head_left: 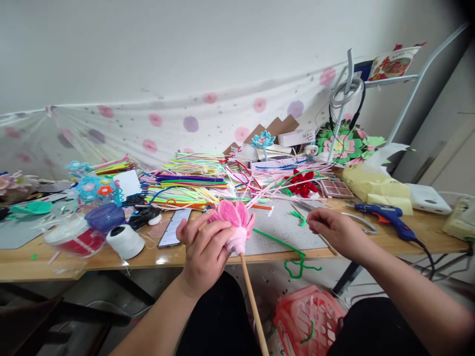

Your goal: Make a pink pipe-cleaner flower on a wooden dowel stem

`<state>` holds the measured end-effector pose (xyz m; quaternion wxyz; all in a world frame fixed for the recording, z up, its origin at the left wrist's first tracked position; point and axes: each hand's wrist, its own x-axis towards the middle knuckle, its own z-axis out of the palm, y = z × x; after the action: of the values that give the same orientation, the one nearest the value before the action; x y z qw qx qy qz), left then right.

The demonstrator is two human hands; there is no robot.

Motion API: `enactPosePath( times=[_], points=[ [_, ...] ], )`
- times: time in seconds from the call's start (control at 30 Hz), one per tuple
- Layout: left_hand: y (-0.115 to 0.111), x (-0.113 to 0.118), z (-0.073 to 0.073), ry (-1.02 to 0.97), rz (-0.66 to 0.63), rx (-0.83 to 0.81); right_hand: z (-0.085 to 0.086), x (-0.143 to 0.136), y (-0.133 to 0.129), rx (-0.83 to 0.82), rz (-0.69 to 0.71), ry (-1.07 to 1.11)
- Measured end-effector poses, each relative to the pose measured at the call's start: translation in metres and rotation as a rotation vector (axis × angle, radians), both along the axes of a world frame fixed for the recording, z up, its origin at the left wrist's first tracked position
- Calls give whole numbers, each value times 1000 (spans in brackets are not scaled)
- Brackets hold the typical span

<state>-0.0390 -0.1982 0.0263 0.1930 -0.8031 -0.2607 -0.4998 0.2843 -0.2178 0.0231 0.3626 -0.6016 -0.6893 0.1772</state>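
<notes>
My left hand (208, 242) is closed around a pink pipe-cleaner flower (232, 215). White wrapping (236, 242) covers the flower's base, and a wooden stick (252, 301) runs down from it past the table edge. To the right, my right hand (330, 227) hovers above the table with thumb and fingers pinched together; whatever they hold, if anything, is too small to see. Partly behind that hand are metal scissors (365, 223). Between the hands, a bent green pipe cleaner (278, 241) hangs over the front edge, and a short green piece (298, 216) lies on the grey mat (267, 232).
Bundles of coloured pipe cleaners (189, 180) cover the table's back. On the left are a phone (174, 227), a white thread cone (125, 242) and a blue bowl (105, 217). A blue glue gun (389, 215) lies at right. Below stands a red basket (309, 316).
</notes>
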Motion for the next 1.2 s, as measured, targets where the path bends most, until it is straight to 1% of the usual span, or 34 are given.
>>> enactPosePath(
  times=[0.1, 0.17, 0.2, 0.3, 0.4, 0.5, 0.57, 0.63, 0.7, 0.8, 0.87, 0.97, 1.1, 1.2],
  points=[
    [3, 3, 0, -17, -48, -1, 3, -8, -3, 24, 40, 42],
    [4, 6, -1, -1, -50, 1, 7, -21, -10, 68, 101, 51],
    [4, 8, -1, 20, -35, 20, 10, -29, -15, 83, 132, 50],
    [4, 13, 0, 87, 38, 95, 18, -56, -31, 63, 228, 45],
    [5, 19, 2, 143, 95, 93, 22, -69, -39, 48, 300, 51],
    [7, 22, 4, 221, 126, 44, 22, -66, -36, -30, 321, 154],
    [8, 23, 6, 258, 116, 28, 21, -62, -31, -92, 311, 307],
    [8, 24, 8, 282, 100, 48, 20, -62, -29, -140, 294, 451],
    [7, 26, 11, 300, 94, 88, 19, -68, -31, -193, 301, 523],
    [4, 32, 18, 321, 82, 124, 16, -86, -38, -262, 317, 529],
    [2, 37, 23, 326, 64, 122, 12, -97, -43, -242, 293, 519],
    [-1, 45, 30, 331, 27, 122, 7, -104, -48, -148, 268, 543],
    [2, 48, 38, 338, -23, 139, 5, -99, -52, -26, 299, 579],
    [9, 41, 46, 326, -78, 78, 7, -93, -55, 38, 325, 579]
  ],
)
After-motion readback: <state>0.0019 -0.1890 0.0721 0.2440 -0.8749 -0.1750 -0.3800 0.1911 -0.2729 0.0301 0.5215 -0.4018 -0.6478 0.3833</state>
